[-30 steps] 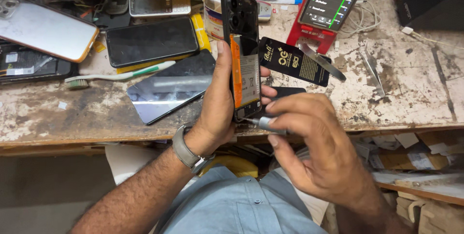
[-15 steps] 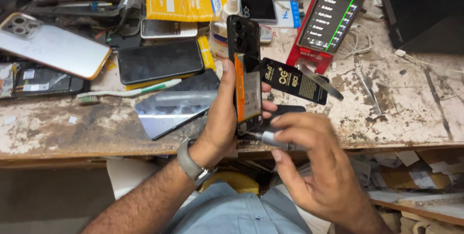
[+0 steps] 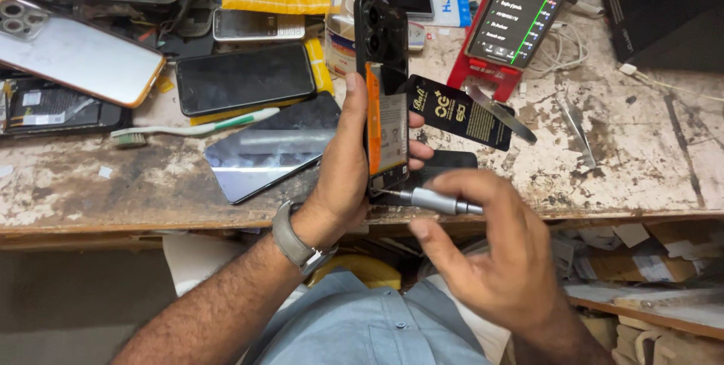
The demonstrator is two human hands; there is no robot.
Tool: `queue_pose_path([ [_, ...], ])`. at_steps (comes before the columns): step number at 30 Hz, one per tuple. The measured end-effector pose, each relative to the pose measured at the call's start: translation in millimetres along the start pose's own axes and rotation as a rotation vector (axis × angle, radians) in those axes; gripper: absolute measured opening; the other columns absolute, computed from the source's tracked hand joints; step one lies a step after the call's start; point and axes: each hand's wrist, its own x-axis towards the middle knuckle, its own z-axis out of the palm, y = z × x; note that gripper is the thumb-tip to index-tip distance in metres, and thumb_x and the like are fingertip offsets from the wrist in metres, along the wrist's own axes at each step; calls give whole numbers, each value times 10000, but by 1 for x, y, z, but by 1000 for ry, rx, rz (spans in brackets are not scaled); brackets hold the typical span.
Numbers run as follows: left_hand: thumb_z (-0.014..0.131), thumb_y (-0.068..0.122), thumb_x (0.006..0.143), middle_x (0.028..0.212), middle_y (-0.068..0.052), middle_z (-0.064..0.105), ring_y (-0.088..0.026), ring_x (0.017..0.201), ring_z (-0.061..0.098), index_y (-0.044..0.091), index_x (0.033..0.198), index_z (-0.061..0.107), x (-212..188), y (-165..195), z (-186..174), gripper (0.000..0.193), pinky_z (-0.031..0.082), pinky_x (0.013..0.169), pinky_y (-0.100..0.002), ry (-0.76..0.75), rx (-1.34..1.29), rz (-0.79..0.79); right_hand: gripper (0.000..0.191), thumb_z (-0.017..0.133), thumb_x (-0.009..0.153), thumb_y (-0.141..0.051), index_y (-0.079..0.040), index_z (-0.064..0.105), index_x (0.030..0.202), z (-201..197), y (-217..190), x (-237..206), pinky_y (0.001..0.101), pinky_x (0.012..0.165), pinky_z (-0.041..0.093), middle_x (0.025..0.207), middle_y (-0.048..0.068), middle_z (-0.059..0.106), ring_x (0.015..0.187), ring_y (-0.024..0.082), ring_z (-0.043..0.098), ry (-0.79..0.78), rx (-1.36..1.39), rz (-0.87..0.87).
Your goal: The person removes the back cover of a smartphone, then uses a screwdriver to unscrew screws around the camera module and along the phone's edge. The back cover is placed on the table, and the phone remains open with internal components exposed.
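My left hand (image 3: 347, 173) holds an opened black phone (image 3: 381, 86) upright above the worn workbench, its back off so the battery and an orange edge show. A grey watch sits on that wrist. My right hand (image 3: 490, 259) grips a slim silver screwdriver (image 3: 430, 199) sideways, with its tip touching the phone's lower end. A black battery pack with gold print (image 3: 460, 112) lies on the bench just right of the phone.
Several phones and screens lie on the bench: a white phone (image 3: 75, 56) at far left, a black phone (image 3: 245, 78), a glass panel (image 3: 271, 146). A toothbrush (image 3: 196, 127), metal pry tools (image 3: 501, 112), a glue bottle (image 3: 343, 22) and a lit phone on a red stand (image 3: 520, 10) are nearby.
My view has tipped down, so the bench items sit lower in the picture. My right hand has shifted right and the screwdriver now lies level at the phone's bottom.
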Motion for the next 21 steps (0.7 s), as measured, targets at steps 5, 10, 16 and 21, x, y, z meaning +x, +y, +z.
queue_pose_path([
  [5, 321, 765, 907, 1115, -162, 659, -223, 854, 716, 19, 1335, 550, -1, 2, 1, 891, 604, 743, -343, -15, -10, -5, 199, 764, 913, -35, -1, 662, 1080, 0, 0, -3, 296, 803, 592, 1022, 112, 740, 939, 172, 744, 71, -68, -123],
  [10, 318, 767, 902, 1108, -152, 660, -219, 874, 714, 23, 1328, 553, -3, 4, -1, 889, 612, 749, -344, -5, 6, -12, 207, 746, 903, 17, -29, 640, 1075, -4, 4, -8, 307, 907, 580, 1068, 114, 717, 1019, 193, 719, 103, -36, -191],
  [16, 310, 746, 928, 1118, -140, 665, -214, 991, 704, 21, 1337, 556, -13, 4, -7, 868, 601, 828, -368, -22, 37, -31, 195, 730, 926, 35, -9, 637, 1092, -15, 20, -16, 319, 890, 564, 1098, 135, 704, 997, 213, 706, 219, -164, -81],
  [21, 306, 701, 947, 1166, -169, 690, -258, 1070, 712, 14, 1341, 566, -22, -1, -11, 833, 597, 909, -395, -82, 5, -127, 167, 741, 904, -13, -17, 660, 1050, -1, 35, -12, 345, 890, 576, 1050, 134, 716, 993, 237, 713, 124, -222, -49],
])
